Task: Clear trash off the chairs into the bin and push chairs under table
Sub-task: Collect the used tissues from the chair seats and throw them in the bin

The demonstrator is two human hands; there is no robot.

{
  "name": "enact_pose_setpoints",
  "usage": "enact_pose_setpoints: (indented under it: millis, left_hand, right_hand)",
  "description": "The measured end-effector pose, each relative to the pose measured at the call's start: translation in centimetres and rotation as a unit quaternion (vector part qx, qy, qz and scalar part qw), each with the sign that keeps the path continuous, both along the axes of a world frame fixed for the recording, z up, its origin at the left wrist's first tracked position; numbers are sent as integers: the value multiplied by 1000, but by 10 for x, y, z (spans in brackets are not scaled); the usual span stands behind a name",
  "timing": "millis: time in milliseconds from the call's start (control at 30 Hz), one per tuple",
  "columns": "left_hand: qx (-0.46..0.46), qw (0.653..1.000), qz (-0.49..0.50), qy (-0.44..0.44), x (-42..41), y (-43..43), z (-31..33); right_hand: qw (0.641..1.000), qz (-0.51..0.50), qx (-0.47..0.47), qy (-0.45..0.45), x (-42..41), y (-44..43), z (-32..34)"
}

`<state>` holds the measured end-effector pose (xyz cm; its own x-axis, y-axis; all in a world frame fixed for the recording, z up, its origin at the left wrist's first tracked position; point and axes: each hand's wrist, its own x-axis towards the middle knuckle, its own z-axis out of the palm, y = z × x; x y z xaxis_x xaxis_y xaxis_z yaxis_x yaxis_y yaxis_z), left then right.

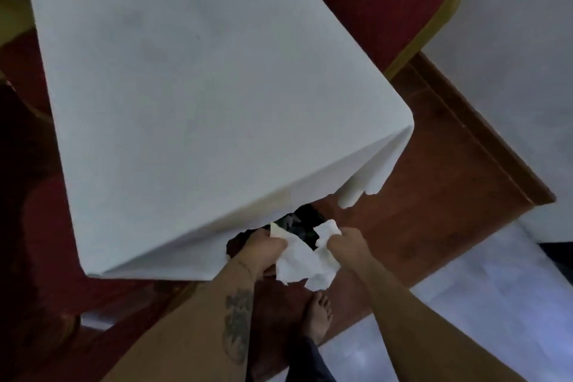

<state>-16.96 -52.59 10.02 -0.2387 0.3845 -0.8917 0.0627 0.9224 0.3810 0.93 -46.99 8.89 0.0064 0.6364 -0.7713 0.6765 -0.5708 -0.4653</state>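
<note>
Two hands (305, 248) gripping crumpled tissue (305, 263) above perhaps a dark bin (302, 225).

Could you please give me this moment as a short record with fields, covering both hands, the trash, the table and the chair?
left hand: left hand gripping one end of the crumpled white paper
right hand: right hand gripping the other end of the same paper
paper position: held in the air, just off the near edge of the table
table: white tablecloth covering it, top bare
chair: red chair with gold frame at the table's far right side
bin: dark shape below the hands, too unclear to identify
</note>
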Motion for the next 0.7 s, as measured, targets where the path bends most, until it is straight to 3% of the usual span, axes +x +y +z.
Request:
enact_pose_setpoints:
  millis: [133, 433, 567, 700]
  left_hand:
    - [-39, 992, 120, 28, 14, 8, -58]
    - [-75, 956, 284, -11, 17, 19, -155]
    - [-49, 964, 259, -42, 5, 27, -180]
    - [-48, 965, 253, -42, -1, 25, -186]
  right_hand:
    - [999, 41, -31, 3, 4, 24, -58]
    - [993, 55, -85, 57, -15, 36, -156]
    - [987, 75, -129, 53, -35, 47, -183]
    - [992, 80, -88, 40, -39, 47, -201]
